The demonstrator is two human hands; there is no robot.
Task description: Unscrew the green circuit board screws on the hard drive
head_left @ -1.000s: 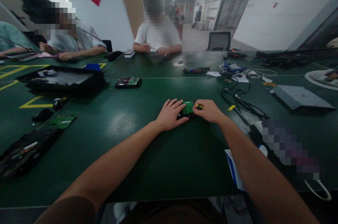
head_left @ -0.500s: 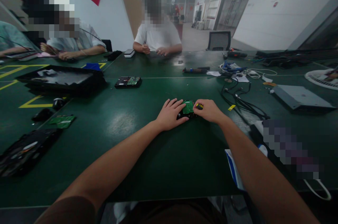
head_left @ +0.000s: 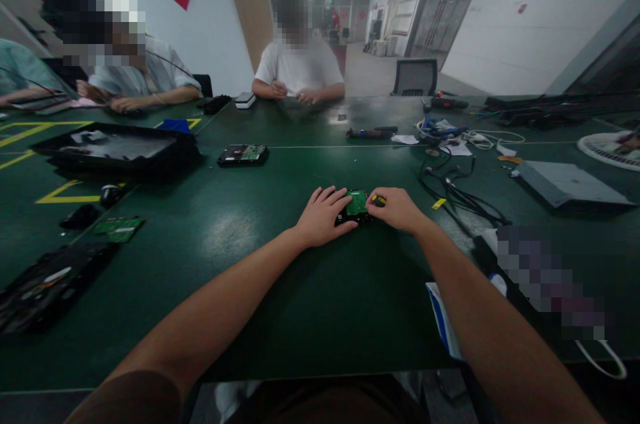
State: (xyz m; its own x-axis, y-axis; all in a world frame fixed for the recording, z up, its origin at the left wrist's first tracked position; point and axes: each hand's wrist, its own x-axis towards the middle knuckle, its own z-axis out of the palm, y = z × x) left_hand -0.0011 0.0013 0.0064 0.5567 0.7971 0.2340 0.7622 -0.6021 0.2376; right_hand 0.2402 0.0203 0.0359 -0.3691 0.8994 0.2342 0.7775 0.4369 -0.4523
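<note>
On the green table in front of me lies a hard drive, its green circuit board facing up. My left hand spans its left end, thumb along the near edge and fingers over the top, holding it against the table. At the right end, my right hand is closed in a pinch on a short screwdriver with a yellow and black handle. The screwdriver's tip is hidden by my fingers, so I cannot tell what it touches.
Another hard drive lies ahead to the left, near a black tray. A loose circuit board is at the left. Black cables and a grey metal box lie right. People sit opposite, including a person in white.
My hands and the hard drive stay in place. The screwdriver's handle looks slightly turned in my right fingers. Across the table, the hands of the person in white have shifted a little.
</note>
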